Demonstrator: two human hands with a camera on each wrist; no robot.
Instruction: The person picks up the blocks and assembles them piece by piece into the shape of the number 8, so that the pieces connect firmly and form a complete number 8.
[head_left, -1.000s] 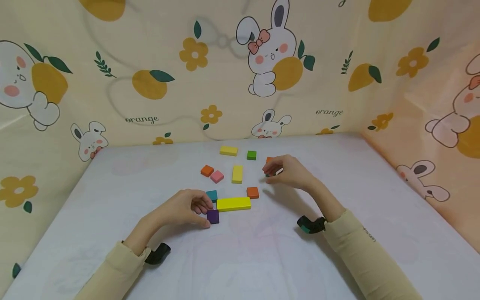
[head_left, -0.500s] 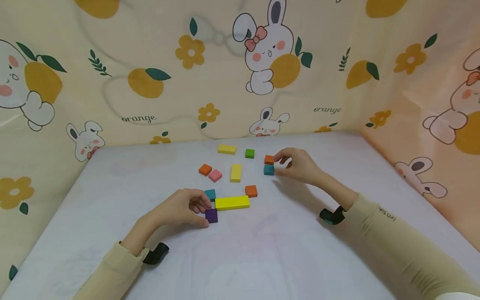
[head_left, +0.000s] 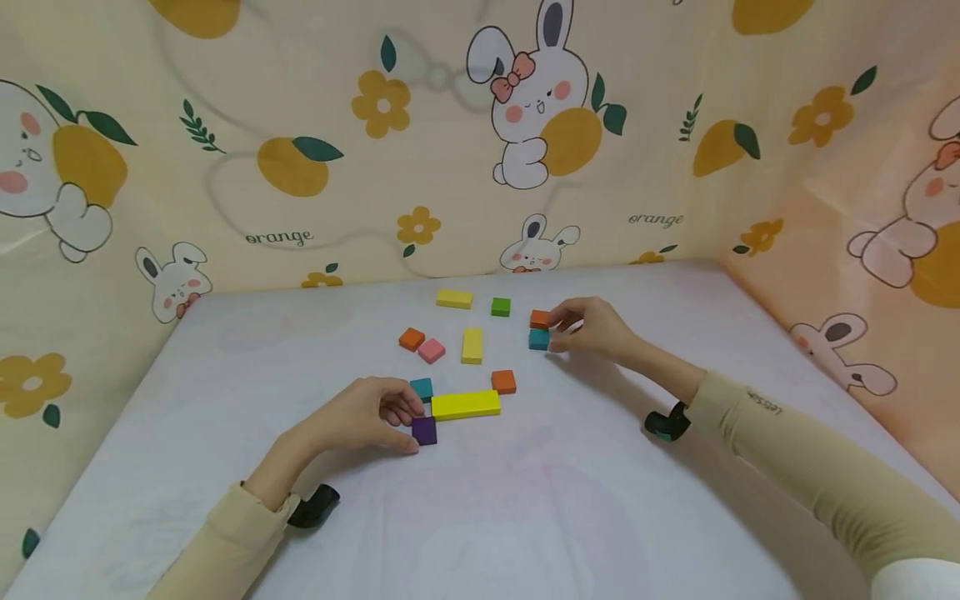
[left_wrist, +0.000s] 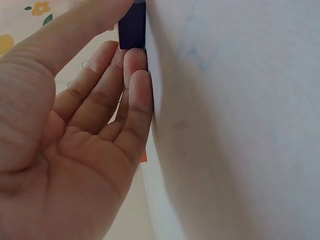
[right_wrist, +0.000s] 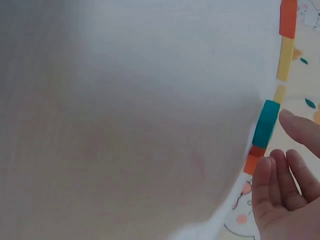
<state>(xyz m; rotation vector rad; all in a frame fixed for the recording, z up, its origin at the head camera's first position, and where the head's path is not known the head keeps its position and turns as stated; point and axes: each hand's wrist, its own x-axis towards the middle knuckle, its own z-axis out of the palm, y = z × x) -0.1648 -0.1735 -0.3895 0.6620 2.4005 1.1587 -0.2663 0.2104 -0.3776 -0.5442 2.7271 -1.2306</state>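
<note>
Fingers of the left hand (head_left: 365,417) are curled about the purple block (head_left: 424,431), thumb on its near side and fingertips on its far side, holding it on the white surface (head_left: 495,517). It lies at the near left corner of the bright bar (head_left: 466,406); the left teal block (head_left: 422,389) sits by the bar's far left corner, and the near orange block (head_left: 504,382) just behind its right end.

The right hand (head_left: 597,327) is at the right side of the teal block (head_left: 538,339) and the far orange block (head_left: 540,318), which lie one behind the other. Its fingers are parted from the thumb and grip nothing: fingertips beside the orange, thumb just beside the teal. Whether they touch is hard to tell.

Farther back, the yellow block (head_left: 472,346) runs front to back. Left of it are the pink block (head_left: 432,351) and the left orange block (head_left: 412,339), side by side; beyond lie the far yellow block (head_left: 454,299) and the green block (head_left: 501,307). Rabbit-print cloth (head_left: 330,108) rises behind.
</note>
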